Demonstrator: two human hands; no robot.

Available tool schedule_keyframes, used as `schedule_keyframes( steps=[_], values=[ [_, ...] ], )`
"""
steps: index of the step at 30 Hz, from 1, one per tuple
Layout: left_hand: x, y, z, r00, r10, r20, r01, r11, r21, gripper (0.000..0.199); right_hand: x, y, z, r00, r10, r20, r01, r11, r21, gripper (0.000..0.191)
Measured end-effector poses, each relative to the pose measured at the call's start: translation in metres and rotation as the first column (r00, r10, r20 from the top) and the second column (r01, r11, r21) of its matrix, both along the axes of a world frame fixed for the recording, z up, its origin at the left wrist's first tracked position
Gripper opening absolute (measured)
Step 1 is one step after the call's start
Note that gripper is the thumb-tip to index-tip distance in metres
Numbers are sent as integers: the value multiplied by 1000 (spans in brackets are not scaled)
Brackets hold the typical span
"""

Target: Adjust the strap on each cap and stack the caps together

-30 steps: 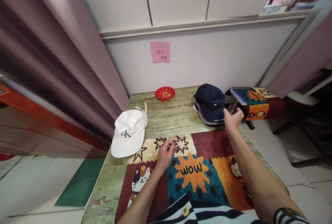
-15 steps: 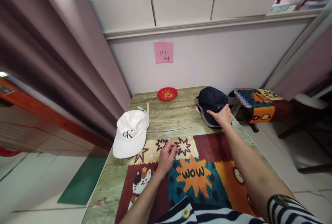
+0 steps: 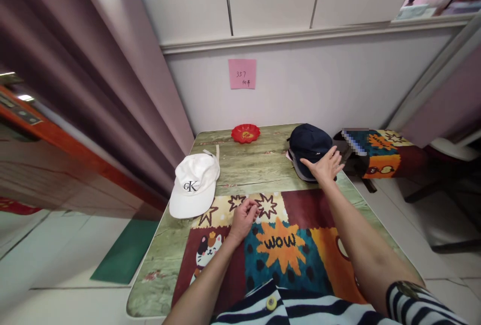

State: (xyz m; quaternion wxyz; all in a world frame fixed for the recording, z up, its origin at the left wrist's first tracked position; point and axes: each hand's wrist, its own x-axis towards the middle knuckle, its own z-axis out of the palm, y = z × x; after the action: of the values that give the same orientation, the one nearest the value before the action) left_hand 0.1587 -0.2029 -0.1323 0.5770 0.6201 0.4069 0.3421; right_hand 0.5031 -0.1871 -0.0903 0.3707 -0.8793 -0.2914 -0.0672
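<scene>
A navy cap (image 3: pixel 309 140) with a grey-edged brim lies at the right of the table. My right hand (image 3: pixel 326 166) is at its brim, thumb and fingers spread wide, gripping nothing; whether the palm touches the brim I cannot tell. My left hand (image 3: pixel 245 216) rests over the cream part of the patterned mat (image 3: pixel 306 204), fingers curled in, with nothing visible in them. To its left sits a white cap (image 3: pixel 195 184) with black "CK" letters, brim toward me and strap ends sticking up behind.
A red scalloped dish (image 3: pixel 245 133) stands at the back of the wood-look table (image 3: pixel 259 162). On the wall behind is a pink note (image 3: pixel 242 74). A curtain (image 3: pixel 124 64) hangs at the left. Another table with a similar mat (image 3: pixel 383 157) stands beyond the right edge.
My right hand has let go of the navy cap's brim, and its fingers have spread apart. My left hand stays curled over the mat. The view has shifted slightly.
</scene>
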Motion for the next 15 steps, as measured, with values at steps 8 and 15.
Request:
schedule_keyframes(
  steps=[8,15],
  values=[
    [2,1,-1,1000,0,9,0,1000,-6,30,-124,-16,-32,770,559,-308,-456,820,346,49],
    [1,-2,2,1000,1,1,-1,1000,4,37,-152,-11,-67,728,535,-429,-369,833,413,59]
  ],
)
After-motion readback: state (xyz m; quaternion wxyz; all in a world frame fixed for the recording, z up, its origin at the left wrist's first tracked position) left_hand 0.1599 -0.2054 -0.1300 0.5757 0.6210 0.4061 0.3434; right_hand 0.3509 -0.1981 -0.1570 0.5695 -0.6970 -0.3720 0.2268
